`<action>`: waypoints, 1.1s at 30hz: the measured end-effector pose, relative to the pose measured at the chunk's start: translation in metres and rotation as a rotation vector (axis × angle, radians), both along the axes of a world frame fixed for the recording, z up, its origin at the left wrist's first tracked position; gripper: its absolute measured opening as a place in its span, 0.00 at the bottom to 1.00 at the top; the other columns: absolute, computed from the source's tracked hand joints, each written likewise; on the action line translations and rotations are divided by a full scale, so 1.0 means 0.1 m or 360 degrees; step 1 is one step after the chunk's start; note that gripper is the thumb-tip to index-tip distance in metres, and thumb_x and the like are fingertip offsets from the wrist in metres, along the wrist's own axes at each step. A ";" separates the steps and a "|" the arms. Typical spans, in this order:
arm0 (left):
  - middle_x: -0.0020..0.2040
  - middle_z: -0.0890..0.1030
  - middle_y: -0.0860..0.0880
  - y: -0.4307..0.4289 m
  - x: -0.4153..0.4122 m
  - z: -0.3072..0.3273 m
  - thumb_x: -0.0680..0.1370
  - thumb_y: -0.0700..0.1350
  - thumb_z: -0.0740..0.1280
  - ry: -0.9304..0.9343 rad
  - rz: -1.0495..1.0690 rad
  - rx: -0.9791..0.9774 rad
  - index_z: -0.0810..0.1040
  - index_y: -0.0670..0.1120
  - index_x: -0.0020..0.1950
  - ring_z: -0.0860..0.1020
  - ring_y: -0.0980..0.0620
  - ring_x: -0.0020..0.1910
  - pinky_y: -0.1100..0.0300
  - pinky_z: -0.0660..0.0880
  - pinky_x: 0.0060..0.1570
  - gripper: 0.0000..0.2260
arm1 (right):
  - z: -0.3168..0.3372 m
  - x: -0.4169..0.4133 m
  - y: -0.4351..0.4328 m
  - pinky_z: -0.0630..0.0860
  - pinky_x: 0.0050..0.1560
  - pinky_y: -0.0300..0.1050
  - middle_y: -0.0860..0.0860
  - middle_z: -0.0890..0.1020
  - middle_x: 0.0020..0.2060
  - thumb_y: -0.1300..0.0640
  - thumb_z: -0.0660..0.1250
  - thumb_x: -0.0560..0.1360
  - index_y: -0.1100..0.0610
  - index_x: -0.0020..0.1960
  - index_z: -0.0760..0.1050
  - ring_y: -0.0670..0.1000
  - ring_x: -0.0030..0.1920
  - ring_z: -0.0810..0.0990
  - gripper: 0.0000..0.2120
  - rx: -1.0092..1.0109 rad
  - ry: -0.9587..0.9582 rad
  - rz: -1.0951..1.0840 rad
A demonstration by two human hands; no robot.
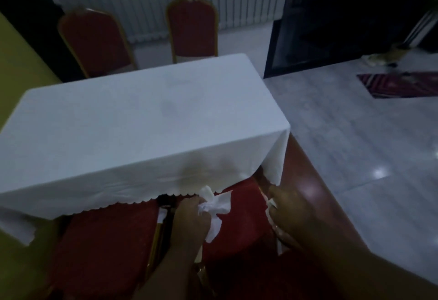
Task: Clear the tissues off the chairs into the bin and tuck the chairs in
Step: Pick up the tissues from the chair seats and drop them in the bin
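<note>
Two red chairs with gold frames stand side by side at the table's near edge. My left hand [193,216] is shut on a bunch of crumpled white tissues [216,205] over the seat of the right chair [244,207]. My right hand [288,214] rests at that seat's right side, fingers closed on a smaller white tissue [271,205] that shows along its edge. The left chair's seat [104,238] shows no tissue. No bin is in view.
A table under a white cloth [142,119] fills the middle. Two more red chairs [94,41] [192,27] stand at its far side. Grey tiled floor [355,134] lies to the right, with a patterned mat [400,85] and a dark doorway beyond.
</note>
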State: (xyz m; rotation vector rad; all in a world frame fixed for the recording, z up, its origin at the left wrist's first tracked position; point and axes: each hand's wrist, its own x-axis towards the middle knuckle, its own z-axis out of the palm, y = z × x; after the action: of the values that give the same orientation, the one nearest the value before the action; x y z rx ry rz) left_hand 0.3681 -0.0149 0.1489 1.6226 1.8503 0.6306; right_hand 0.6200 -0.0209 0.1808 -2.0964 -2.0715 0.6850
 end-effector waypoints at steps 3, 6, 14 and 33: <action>0.45 0.80 0.45 0.06 0.49 0.09 0.72 0.33 0.66 0.0064 -0.0038 0.0072 0.80 0.41 0.47 0.79 0.48 0.46 0.53 0.75 0.50 0.08 | 0.22 0.54 0.06 0.74 0.46 0.41 0.48 0.80 0.48 0.58 0.66 0.76 0.53 0.55 0.74 0.50 0.49 0.79 0.08 0.0022 0.0028 -0.0012; 0.45 0.78 0.48 0.12 1.16 0.22 0.71 0.34 0.66 0.0177 0.0013 0.0108 0.80 0.43 0.49 0.77 0.51 0.43 0.62 0.70 0.40 0.09 | 0.37 1.17 0.17 0.80 0.40 0.46 0.50 0.83 0.43 0.60 0.69 0.74 0.53 0.55 0.71 0.51 0.41 0.82 0.12 0.0073 0.0212 -0.0051; 0.37 0.78 0.52 0.22 2.95 0.50 0.70 0.35 0.66 -0.0043 0.0205 0.0057 0.81 0.43 0.41 0.75 0.61 0.35 0.74 0.69 0.32 0.06 | 0.29 2.77 0.50 0.77 0.37 0.49 0.53 0.79 0.43 0.60 0.66 0.75 0.58 0.47 0.75 0.57 0.38 0.80 0.01 0.0129 0.0212 0.0046; 0.43 0.81 0.45 1.94 4.05 -0.17 0.75 0.37 0.65 0.0046 0.0044 0.0037 0.78 0.41 0.41 0.79 0.47 0.46 0.52 0.74 0.54 0.04 | -0.20 3.34 2.54 0.74 0.44 0.47 0.46 0.80 0.43 0.49 0.69 0.72 0.48 0.46 0.78 0.49 0.47 0.76 0.04 0.0107 -0.0071 0.0155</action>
State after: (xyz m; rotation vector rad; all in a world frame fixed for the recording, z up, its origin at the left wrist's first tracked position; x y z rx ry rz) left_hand 0.7731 0.1793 0.1319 1.6311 1.8957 0.6461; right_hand 0.9538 0.2334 0.1608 -2.0046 -2.2001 0.5775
